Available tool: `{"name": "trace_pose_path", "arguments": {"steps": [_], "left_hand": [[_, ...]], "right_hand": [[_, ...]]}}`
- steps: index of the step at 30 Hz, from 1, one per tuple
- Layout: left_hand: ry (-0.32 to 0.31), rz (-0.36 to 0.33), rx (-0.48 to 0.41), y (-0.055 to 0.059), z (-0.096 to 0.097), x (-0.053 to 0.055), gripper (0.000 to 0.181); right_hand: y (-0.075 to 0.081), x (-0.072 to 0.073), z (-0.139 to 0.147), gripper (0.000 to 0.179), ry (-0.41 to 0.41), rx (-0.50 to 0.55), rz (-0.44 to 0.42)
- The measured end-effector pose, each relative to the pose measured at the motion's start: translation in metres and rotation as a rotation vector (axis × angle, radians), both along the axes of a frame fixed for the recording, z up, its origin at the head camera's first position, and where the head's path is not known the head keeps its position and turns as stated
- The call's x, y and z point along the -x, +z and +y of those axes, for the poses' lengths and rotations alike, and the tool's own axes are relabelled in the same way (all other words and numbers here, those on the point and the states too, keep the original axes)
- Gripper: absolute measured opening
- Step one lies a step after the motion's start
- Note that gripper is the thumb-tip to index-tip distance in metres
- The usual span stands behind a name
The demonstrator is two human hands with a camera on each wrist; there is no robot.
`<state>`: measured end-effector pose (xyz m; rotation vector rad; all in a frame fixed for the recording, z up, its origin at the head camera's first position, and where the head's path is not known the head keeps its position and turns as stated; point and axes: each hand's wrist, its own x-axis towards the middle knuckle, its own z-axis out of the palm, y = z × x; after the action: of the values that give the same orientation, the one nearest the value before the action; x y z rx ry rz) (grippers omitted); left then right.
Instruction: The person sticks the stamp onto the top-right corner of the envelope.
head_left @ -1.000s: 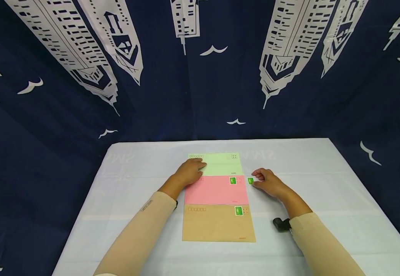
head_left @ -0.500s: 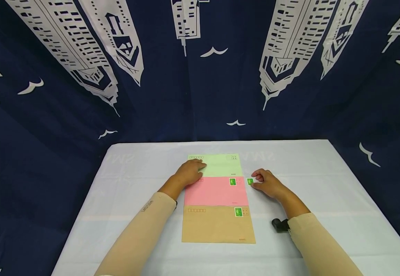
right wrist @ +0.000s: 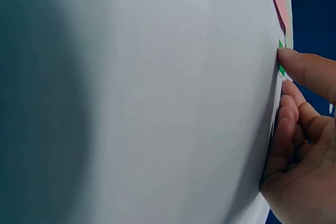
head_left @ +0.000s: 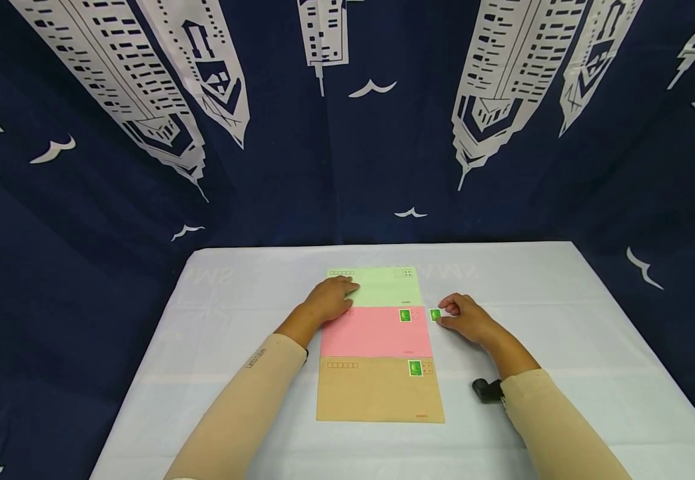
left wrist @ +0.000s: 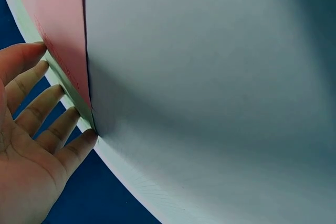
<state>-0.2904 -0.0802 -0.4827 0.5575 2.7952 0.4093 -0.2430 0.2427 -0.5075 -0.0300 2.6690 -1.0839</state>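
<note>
Three envelopes lie in a column in the head view: a green envelope [head_left: 383, 285] at the back, a pink envelope [head_left: 374, 337] in the middle and a brown envelope [head_left: 377, 393] in front. My left hand [head_left: 330, 300] rests on the left side of the green and pink ones, fingers spread. A green stamp [head_left: 404, 315] sits on the pink envelope's upper right, another green stamp [head_left: 415, 368] on the brown one's. Just right of the pink envelope, my right hand [head_left: 464, 318] pinches a loose green stamp [head_left: 434, 314], its thumb tip at the edge.
The envelopes lie on a white-covered table [head_left: 233, 293]. Behind it hangs a dark blue cloth [head_left: 287, 187] printed with white buildings and birds. A small black device [head_left: 487, 391] is at the right wrist.
</note>
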Motion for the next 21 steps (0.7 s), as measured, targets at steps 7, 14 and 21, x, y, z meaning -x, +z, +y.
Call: {"name": "trace_pose_path", "arguments": {"steps": [7, 14, 21], "left_hand": [[0.013, -0.014, 0.008, 0.0013, 0.0004, -0.0022, 0.047], [0.008, -0.008, 0.004, 0.002, 0.0003, -0.0018, 0.047], [0.005, -0.001, 0.013, 0.0006, -0.0001, -0.0012, 0.047]], "right_hand": [[0.0022, -0.0006, -0.0009, 0.033, -0.008, -0.005, -0.018], [0.0042, -0.001, -0.0008, 0.033, -0.028, 0.011, -0.037], [0.0061, -0.0013, -0.0012, 0.032, -0.025, 0.05, -0.038]]}}
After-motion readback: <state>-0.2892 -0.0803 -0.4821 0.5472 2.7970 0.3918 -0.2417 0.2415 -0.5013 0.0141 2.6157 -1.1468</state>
